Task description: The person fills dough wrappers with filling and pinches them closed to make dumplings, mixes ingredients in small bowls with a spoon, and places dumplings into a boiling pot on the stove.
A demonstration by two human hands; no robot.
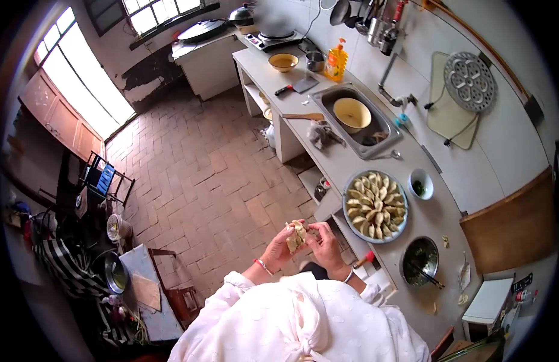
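A partly folded dumpling (pixel 296 237) is held up in front of my body, between both hands. My left hand (pixel 278 248) supports it from the left, fingers curled round it. From the other side, my right hand (pixel 325 246) pinches its edge with thumb and forefinger. To the right on the counter, a round plate (pixel 350 231) carries many folded dumplings (pixel 376 202) laid in rings. Nearer me stands a metal bowl (pixel 405 274) of green filling, with chopsticks (pixel 433 279) resting in it.
A small white bowl (pixel 420 184) with greens stands behind the plate. Farther along the counter (pixel 328 163) are a sink (pixel 385 143) holding a yellow basin (pixel 352 114), a rag (pixel 321 134) and a cleaver (pixel 305 84). A wooden board (pixel 505 223) leans at the right wall. A small table (pixel 162 320) stands left.
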